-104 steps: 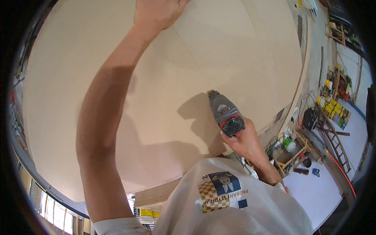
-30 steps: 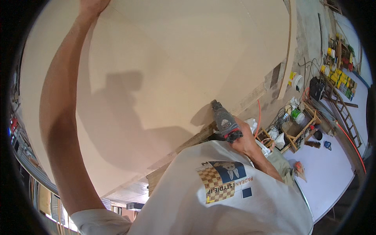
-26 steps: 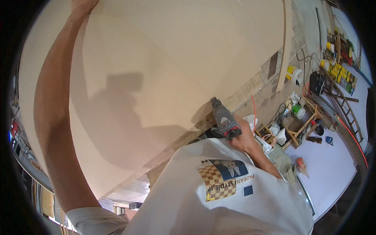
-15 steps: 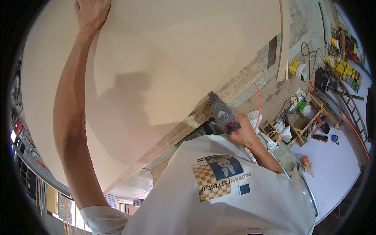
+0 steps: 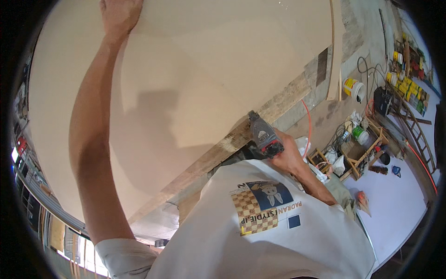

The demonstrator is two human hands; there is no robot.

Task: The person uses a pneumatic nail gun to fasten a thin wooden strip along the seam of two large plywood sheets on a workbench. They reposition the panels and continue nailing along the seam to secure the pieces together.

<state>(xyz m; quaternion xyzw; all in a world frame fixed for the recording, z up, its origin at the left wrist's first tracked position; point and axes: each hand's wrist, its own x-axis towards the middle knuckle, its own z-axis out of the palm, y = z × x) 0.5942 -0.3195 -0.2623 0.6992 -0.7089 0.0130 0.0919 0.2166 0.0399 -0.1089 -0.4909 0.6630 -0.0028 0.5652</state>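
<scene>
A large pale board (image 5: 251, 51) spreads before me, with a strip of bare, stained wood (image 5: 223, 144) along its near right edge. My left hand (image 5: 121, 15) reaches far across and rests on the board at the top of the picture; the visible part lies flat, though most fingertips are cut off. Close to my body, my right hand (image 5: 289, 151) is wrapped round a dark grey and red nail gun (image 5: 265, 135). Its black nose sits at the wood strip by the board's edge; whether it touches is hard to tell. Fingers round the handle are partly hidden.
An orange hose (image 5: 309, 123) curves up beyond the nail gun. To the right are a yellow-and-white bucket (image 5: 354, 89), a wooden tote (image 5: 355, 156) with cables and a green-labelled tub (image 5: 360, 135), and a wooden ladder (image 5: 416, 135). A thin strip (image 5: 335, 51) stands along the far right edge.
The view has shifted slightly, and my left arm now appears a little farther right. My right hand and the nail gun stay at nearly the same spot on the edge.
</scene>
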